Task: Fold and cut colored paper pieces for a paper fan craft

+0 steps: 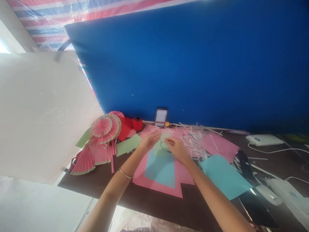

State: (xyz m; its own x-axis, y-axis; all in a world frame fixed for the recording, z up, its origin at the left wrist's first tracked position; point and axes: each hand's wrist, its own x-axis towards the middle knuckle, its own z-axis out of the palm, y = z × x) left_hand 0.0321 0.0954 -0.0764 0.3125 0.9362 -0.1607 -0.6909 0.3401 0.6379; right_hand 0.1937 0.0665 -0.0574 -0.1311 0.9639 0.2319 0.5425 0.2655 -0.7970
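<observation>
My left hand lies flat with its fingers stretched out, beside a light green sheet of paper. Just right of it, my right hand is closed, its fingertips pinched at the top of a thin, see-through ring with a dark edge. It resembles a roll of clear tape, but blur hides its exact kind. Beneath the green paper is a light blue sheet, resting on larger pink paper.
Pink and green pleated paper fans stand at the left, near a red tape roll. A phone leans against the blue panel. Paper strips, a blue sheet and a white corded device lie to the right.
</observation>
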